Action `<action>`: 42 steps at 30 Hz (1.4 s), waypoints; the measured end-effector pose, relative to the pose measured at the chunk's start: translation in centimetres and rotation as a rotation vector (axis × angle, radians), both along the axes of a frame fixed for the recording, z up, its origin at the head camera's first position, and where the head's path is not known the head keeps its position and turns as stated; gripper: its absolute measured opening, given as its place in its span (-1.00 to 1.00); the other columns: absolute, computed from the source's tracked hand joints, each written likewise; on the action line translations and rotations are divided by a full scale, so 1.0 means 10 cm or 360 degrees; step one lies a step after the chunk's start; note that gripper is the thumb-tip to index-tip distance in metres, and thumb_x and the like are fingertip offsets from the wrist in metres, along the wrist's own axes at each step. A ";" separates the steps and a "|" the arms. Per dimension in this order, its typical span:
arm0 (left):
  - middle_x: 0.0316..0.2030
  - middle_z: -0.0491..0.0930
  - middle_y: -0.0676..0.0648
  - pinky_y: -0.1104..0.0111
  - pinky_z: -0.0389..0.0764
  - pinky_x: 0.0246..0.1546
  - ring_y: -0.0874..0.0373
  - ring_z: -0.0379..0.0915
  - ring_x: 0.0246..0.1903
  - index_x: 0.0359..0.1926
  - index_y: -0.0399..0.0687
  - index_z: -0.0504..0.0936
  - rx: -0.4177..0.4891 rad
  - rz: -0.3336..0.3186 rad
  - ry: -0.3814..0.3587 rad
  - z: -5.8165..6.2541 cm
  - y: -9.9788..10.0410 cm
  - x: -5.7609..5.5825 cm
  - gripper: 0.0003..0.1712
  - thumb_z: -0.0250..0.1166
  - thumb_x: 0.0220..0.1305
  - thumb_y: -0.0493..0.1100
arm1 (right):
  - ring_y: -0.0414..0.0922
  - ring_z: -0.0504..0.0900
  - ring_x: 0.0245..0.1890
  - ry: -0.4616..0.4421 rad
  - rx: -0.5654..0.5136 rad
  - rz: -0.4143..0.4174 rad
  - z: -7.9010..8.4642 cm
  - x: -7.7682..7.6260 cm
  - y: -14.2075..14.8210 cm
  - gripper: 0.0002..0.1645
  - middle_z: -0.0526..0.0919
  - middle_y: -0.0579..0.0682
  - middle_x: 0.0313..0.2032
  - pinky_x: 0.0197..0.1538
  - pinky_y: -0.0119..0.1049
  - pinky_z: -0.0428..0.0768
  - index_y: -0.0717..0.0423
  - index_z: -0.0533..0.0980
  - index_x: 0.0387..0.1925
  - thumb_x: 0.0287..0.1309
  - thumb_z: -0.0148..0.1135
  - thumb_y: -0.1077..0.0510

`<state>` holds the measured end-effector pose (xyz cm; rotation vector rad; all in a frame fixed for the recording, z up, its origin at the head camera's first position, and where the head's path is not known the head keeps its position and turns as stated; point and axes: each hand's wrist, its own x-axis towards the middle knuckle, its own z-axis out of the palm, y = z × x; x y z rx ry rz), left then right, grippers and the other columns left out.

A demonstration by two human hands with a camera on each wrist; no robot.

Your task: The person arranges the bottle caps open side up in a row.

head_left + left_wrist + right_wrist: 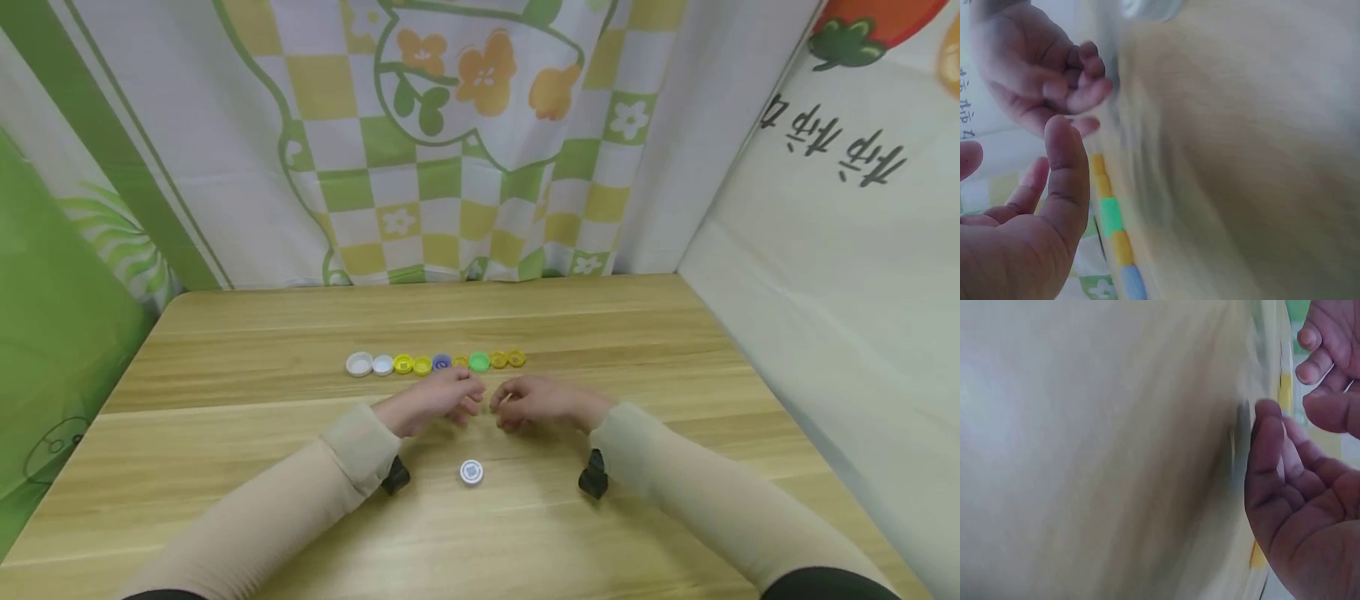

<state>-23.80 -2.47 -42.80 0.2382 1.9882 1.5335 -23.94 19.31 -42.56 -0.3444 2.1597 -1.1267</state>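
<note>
A row of small bottle caps runs across the table: a large white cap [359, 364], a smaller white cap [383, 365], yellow ones, a blue cap [442, 362], a green cap [479, 362] and orange ones. Just in front of the row, my left hand [433, 398] hovers with loosely bent fingers and nothing in them. Facing it, my right hand [547, 402] has its fingers loosely curled, also holding nothing visible. The hands are apart. Nearer to me, between the forearms, lies a single white cap [471, 472] with a grey mark. The left hand partly hides an orange cap [461, 362].
The wooden table [262, 483] ends at a patterned curtain [465, 192] behind the row. A white cloth wall [810, 292] stands on the right, a green one [60, 275] on the left. Dark wrist cameras sit under both wrists.
</note>
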 end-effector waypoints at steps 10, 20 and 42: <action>-0.24 0.56 -0.18 0.30 0.72 -0.24 0.10 0.58 -0.30 -0.07 -0.42 0.52 0.0071 -0.0009 -0.0084 -0.17 -0.33 0.31 -0.77 0.09 0.49 -0.26 | -0.13 0.67 -0.34 -0.0066 0.0115 0.0215 -0.02 0.26 -0.11 -0.78 0.73 -0.02 -0.35 -0.23 -0.29 0.67 0.13 0.59 -0.04 0.28 0.28 0.29; -0.21 0.58 -0.19 0.29 0.74 -0.20 0.06 0.68 -0.25 -0.10 -0.35 0.52 0.0154 -0.0092 -0.0238 -0.14 -0.49 0.60 -0.79 0.05 0.48 -0.25 | -0.16 0.64 -0.47 -0.0117 0.0100 0.0277 0.01 0.47 -0.19 -0.69 0.72 0.01 -0.46 -0.36 -0.34 0.63 0.09 0.59 -0.03 0.21 0.33 0.36; -0.12 0.64 -0.26 0.40 0.70 -0.10 0.16 0.64 -0.21 0.06 -0.61 0.48 0.0380 0.0132 -0.0268 -0.13 -0.44 0.61 -0.67 0.05 0.51 -0.31 | -0.22 0.56 -0.53 0.0329 0.0202 0.0189 -0.12 0.53 -0.46 -0.67 0.64 -0.12 -0.50 -0.45 -0.39 0.51 0.04 0.58 -0.19 0.04 0.53 0.31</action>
